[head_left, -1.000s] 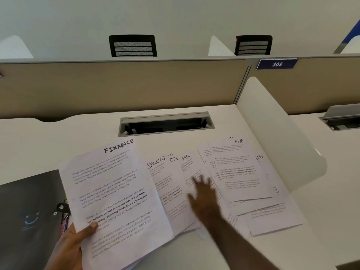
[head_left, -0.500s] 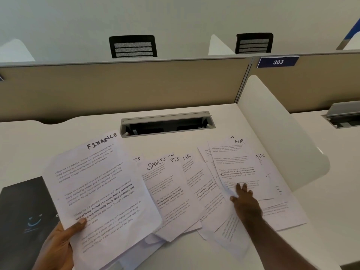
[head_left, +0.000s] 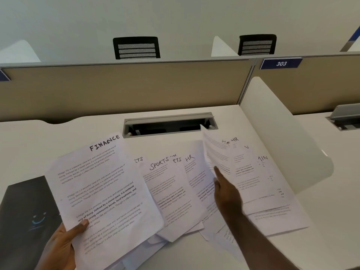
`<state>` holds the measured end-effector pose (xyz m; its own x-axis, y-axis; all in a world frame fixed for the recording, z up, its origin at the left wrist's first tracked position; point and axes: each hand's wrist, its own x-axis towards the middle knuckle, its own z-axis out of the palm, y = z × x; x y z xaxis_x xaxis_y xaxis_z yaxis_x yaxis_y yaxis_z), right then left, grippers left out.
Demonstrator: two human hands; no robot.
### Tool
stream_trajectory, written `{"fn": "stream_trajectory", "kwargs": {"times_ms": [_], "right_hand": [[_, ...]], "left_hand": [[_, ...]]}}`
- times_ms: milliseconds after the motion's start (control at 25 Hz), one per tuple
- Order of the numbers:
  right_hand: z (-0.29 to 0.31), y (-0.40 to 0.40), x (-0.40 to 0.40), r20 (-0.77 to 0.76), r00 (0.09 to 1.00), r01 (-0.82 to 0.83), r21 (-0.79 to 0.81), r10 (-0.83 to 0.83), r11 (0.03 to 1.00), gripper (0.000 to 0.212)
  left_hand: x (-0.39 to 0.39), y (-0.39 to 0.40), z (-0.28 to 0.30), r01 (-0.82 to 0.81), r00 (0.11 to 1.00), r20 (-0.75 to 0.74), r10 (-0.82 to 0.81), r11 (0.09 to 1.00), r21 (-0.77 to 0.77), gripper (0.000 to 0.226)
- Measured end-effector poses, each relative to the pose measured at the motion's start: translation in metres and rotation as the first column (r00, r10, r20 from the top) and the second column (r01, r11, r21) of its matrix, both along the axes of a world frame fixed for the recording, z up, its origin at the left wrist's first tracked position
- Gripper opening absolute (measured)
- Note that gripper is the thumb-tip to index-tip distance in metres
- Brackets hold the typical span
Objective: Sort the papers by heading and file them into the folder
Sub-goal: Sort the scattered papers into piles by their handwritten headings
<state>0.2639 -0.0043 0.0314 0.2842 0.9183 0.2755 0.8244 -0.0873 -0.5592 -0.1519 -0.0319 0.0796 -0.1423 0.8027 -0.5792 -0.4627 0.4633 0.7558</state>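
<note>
Since a moment ago, right hand [head_left: 227,193] has lifted an HR sheet [head_left: 216,151] by its edge, pinched between fingers; left hand [head_left: 60,246] grips the FINANCE sheet [head_left: 101,191]; loose papers [head_left: 171,191] cover the worktop [head_left: 39,141]; black folder [head_left: 25,211] lies left.

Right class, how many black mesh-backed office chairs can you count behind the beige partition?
2: one black mesh-backed chair left of centre, another further right near the 303 sign. Only their backs show; more may be hidden.
</note>
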Motion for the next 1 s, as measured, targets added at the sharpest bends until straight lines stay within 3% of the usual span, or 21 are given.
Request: {"fn": "stream_trajectory", "kwargs": {"times_ms": [80, 240, 360, 480, 560, 640, 720, 800, 840, 920, 1000], "right_hand": [[-0.008, -0.003, -0.024, 0.022, 0.991, -0.134, -0.008, 0.135, 0.991, 0.047], [-0.044, -0.022, -0.075, 0.211, 0.900, -0.405, 0.078, 0.382, 0.911, 0.042], [-0.047, -0.037, -0.101, 0.026, 0.849, -0.516, -0.168, 0.527, 0.840, 0.042], [-0.043, -0.039, -0.115, 0.061, 0.794, -0.529, -0.421, 0.605, 0.737, 0.060], [-0.040, -0.035, -0.104, -0.106, 0.798, -0.567, -0.464, 0.593, 0.680, 0.076], [-0.042, -0.022, -0.074, -0.046, 0.894, -0.423, -0.419, 0.446, 0.803, 0.070], [-0.043, -0.009, -0.035, 0.166, 0.967, -0.110, -0.409, 0.192, 0.906, 0.069], [-0.041, -0.005, 0.010, 0.273, 0.962, 0.158, -0.553, -0.001, 0.818, 0.083], [-0.044, -0.006, 0.028, 0.265, 0.963, 0.206, -0.624, -0.044, 0.754, 0.086], [-0.048, -0.014, 0.050, 0.200, 0.975, 0.212, -0.690, -0.099, 0.692, 0.083], [-0.053, -0.018, 0.052, 0.177, 0.978, 0.201, -0.693, -0.107, 0.693, 0.075]], "left_hand": [[0.000, 0.000, 0.000, -0.005, 1.000, 0.001, 0.005, 1.000, -0.002, 0.059], [-0.002, 0.000, -0.003, 0.016, 1.000, 0.000, -0.016, 1.000, -0.012, 0.051], [0.000, -0.001, -0.002, 0.018, 1.000, -0.014, -0.018, 1.000, -0.007, 0.050], [-0.002, 0.000, -0.003, 0.021, 1.000, -0.010, -0.021, 0.999, -0.030, 0.045], [-0.005, 0.001, -0.002, 0.024, 1.000, -0.011, -0.024, 0.998, -0.050, 0.038], [-0.005, 0.000, -0.001, 0.024, 1.000, -0.007, -0.024, 0.998, -0.050, 0.037], [-0.006, 0.000, -0.001, 0.028, 1.000, -0.007, -0.028, 0.998, -0.048, 0.041], [-0.006, 0.002, -0.003, 0.039, 0.999, -0.004, -0.039, 0.998, -0.055, 0.047], [-0.006, 0.003, -0.004, 0.046, 0.999, -0.005, -0.046, 0.997, -0.055, 0.048], [-0.003, 0.005, -0.005, 0.058, 0.998, -0.019, -0.059, 0.998, -0.037, 0.046], [0.002, 0.006, -0.004, 0.063, 0.998, -0.027, -0.064, 0.998, -0.014, 0.049]]}}
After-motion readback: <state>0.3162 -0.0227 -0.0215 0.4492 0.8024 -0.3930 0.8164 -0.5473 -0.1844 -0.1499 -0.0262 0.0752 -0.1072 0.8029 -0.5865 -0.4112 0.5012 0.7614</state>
